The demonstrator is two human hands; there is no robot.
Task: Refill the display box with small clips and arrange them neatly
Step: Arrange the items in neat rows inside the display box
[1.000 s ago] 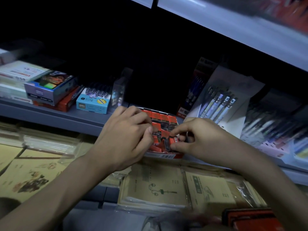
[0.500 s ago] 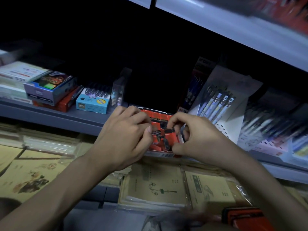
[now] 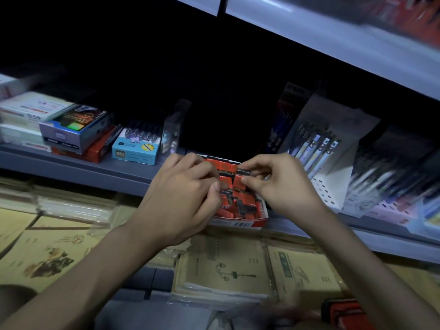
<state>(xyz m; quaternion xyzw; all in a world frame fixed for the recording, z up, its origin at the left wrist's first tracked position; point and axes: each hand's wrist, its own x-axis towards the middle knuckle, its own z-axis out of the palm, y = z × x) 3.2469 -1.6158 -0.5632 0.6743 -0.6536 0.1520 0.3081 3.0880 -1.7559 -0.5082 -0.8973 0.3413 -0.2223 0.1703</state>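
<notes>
So I'm watching the head view here, and the low red-and-white cardboard display box (image 3: 240, 223) sits right at the front lip of the grey metal shelf (image 3: 95, 172), packed with little red packs and loose dark clips (image 3: 240, 207) lying every which way. My right hand (image 3: 281, 186) is over the back right corner of the box, thumb and index fingers (image 3: 256, 164) pinched on one small black metal clip (image 3: 244, 172) just above the contents. My left hand (image 3: 183, 198) covers the left half of the box with its fingers (image 3: 207, 171) curled in. Honestly I can't tell whether they've got a clip or are just steadying things. My guess on handling: these clips weigh next to nothing, they're stiff sprung steel with slick painted sides and wire handles that flop and snag on their neighbours. I'd take each one across the flat sides of the body, not by the handles. The box itself looks like thin card, light enough to skid off the shelf edge if I nudge it, so a steadying hand makes sense. Glossy plastic-wrapped kraft-paper notebooks (image 3: 223, 265) lie below, which would probably catch anything dropped.
</notes>
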